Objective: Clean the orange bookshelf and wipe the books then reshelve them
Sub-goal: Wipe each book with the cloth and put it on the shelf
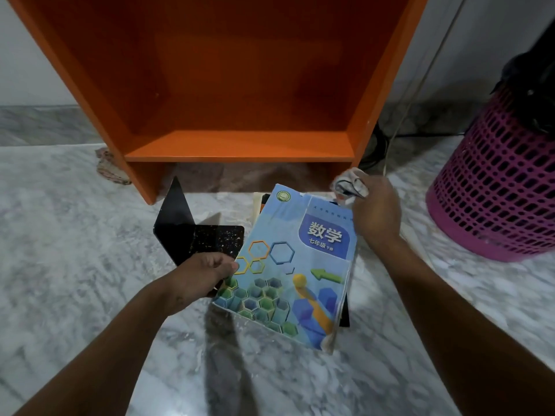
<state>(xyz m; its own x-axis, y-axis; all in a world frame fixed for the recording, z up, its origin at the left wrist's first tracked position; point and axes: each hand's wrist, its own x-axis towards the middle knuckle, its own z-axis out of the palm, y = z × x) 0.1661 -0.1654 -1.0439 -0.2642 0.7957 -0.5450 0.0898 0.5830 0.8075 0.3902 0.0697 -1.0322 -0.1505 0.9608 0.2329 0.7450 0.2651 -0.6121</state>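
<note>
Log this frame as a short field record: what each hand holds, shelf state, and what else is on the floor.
left hand: grips left edge of blue textbook
right hand: holds crumpled cloth at book's top right corner
orange bookshelf: no books on it
black bookend: on floor, left of book
pink basket: far right
</note>
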